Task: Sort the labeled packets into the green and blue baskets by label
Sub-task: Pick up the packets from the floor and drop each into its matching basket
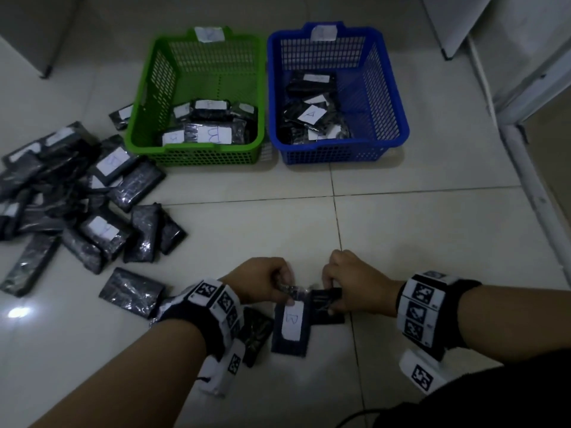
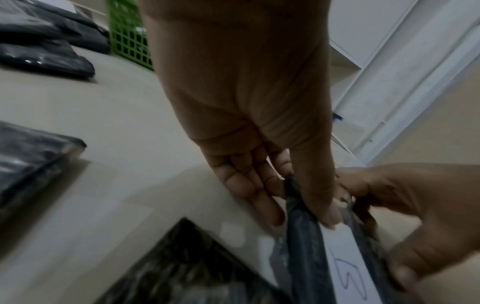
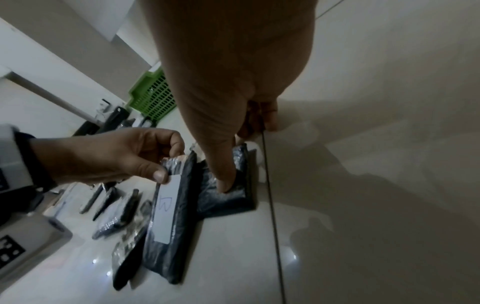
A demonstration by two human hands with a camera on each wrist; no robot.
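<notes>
My left hand (image 1: 262, 281) pinches the far end of a flat black plastic-wrapped packet with a white paper label marked "B" (image 1: 292, 324); its long axis runs back toward me. Just to its right, my right hand (image 1: 355, 282) clamps a second black wrapped packet (image 1: 327, 299), label unseen. The green slatted plastic basket (image 1: 197, 149) sits ahead, nearer my left hand.

Two baskets (image 1: 197, 88), two hands (image 1: 262, 279)
</notes>
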